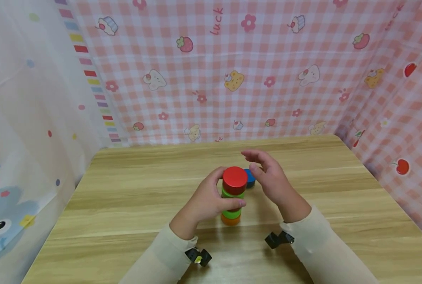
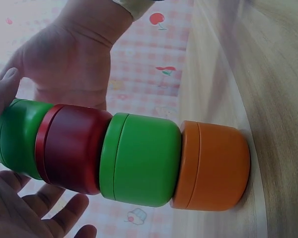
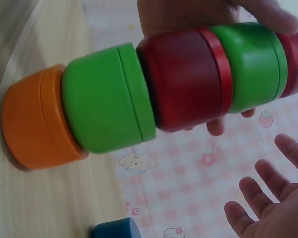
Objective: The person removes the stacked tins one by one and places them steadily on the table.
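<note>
A tower of small round lidded jars stands upright on the table. From the bottom come an orange jar, a green jar, a dark red jar, a smaller green jar and a red-topped jar. My left hand holds the tower's upper part, thumb across the near side and fingers round the far side. To the right, my right hand is raised beside the top, fingers loosely extended, holding nothing. A blue jar sits behind the tower, partly hidden.
The wooden table extends around the tower. A pink checked cloth hangs at its back edge, with more cloth along both sides. Small black devices are strapped at both sleeve cuffs.
</note>
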Demonstrator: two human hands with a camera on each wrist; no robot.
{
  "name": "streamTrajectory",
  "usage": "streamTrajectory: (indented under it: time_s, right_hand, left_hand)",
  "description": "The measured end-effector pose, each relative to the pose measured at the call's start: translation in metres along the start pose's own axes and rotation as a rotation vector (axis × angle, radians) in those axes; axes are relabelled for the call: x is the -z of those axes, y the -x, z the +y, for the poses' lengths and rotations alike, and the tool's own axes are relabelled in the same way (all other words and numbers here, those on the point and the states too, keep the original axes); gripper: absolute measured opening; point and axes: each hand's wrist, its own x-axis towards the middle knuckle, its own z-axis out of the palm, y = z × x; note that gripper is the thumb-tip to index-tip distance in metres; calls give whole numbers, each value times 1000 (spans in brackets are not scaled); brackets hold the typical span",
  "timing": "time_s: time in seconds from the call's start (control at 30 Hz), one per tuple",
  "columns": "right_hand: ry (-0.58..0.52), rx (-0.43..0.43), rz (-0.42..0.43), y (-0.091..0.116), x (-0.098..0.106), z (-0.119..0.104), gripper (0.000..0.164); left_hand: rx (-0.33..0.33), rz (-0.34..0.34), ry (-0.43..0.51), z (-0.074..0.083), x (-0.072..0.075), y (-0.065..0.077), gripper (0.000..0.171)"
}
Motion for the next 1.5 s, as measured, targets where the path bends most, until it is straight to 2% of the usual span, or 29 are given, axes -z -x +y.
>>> streamTrajectory:
  time_s: [0.23, 0.5, 1.03, 1.5]
  right_hand:
    - [-49, 139, -75, 3, -5, -3, 71]
    - [-5, 220, -145, 5, -10, -11, 79]
    - [32, 146, -182, 7, -14, -15, 60]
    - [57, 93, -173, 8, -15, -20, 55]
  left_hand:
    - [-8, -5, 6, -1, 1, 0, 68]
    - [-14, -22, 32, -3, 0, 0, 65]
    - [-2, -34, 32, -2, 2, 0, 61]
    - [2, -41, 26, -4, 2, -1, 59]
